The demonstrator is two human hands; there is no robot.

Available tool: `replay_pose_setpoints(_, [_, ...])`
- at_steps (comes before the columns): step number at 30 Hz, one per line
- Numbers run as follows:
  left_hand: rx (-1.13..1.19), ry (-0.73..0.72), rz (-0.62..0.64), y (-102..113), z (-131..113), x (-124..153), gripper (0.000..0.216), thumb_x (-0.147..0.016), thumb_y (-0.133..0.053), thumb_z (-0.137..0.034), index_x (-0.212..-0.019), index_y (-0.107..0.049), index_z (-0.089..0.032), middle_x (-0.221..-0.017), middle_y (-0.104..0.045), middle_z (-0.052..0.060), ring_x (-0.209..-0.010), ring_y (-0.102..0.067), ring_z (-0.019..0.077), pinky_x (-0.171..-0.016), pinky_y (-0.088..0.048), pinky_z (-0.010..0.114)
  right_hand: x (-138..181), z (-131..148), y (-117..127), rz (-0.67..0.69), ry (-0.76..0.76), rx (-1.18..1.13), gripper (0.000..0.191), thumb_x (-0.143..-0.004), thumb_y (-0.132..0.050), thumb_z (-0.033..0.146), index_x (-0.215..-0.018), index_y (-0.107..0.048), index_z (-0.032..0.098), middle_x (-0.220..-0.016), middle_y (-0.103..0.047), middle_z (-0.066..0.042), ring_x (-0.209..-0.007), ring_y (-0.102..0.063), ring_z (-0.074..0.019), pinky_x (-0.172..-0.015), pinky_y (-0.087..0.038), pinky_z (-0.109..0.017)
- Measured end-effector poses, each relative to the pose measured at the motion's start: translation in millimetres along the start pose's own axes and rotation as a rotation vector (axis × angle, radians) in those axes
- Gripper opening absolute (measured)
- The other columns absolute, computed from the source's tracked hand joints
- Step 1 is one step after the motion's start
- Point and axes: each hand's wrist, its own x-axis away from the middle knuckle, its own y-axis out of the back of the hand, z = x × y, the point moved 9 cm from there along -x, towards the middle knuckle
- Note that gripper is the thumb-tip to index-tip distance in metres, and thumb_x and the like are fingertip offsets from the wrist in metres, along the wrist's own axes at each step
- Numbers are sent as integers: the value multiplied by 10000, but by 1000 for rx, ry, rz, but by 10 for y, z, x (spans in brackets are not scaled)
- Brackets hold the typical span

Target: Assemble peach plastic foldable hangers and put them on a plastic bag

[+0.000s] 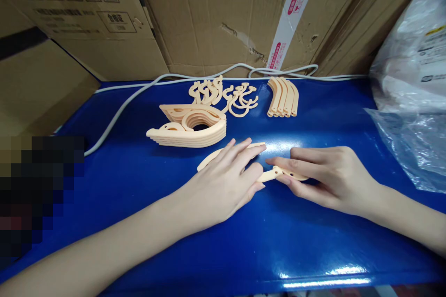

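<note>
Across blue table, back left: white cable curves in and runs along the back edge, below the cartons.
Stack: cream frames, nested neatly, beyond the left hand and apart from it.
Hooks: small curved parts in a loose heap just behind the stack. Thin; probably the easiest to snap.
Strip: cream, curved, mostly covered by the left fingers. Can't tell if it joins the bar.
Left hand: fingers spread over the strip, thumb and index pinched on the bar's left end.
Bar: cream, between both hands, close to the tabletop; holes show near the right fingertips. Can't tell if the section under the right fingers is a separate part.
Bar handling: looks like moulded plastic, so likely light, stiff, a bit slick. Best hold is the plain shank, clear of the holes; bending load there risks a crack.
Tubes: bent, lined up side by side, behind the hands.
Right hand: thumb and fingers closed on the bar's holed end.
Bag: clear plastic, far right, well apart from the work.
</note>
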Motion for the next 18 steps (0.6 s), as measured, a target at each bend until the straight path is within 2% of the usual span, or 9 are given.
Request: replay_pose_setpoints(18, [32,-16,12,-18,-9,11,220,-1009,-424,-227,-1056,-605,-110,-1434,-512,188,-1399,-419,359,-1139,-385,583,22,70,18,-57,60,114,219,-979,-518,301,-1045,-698,194,-639,-588,27,-501,-531,-80,-498,-355,-238])
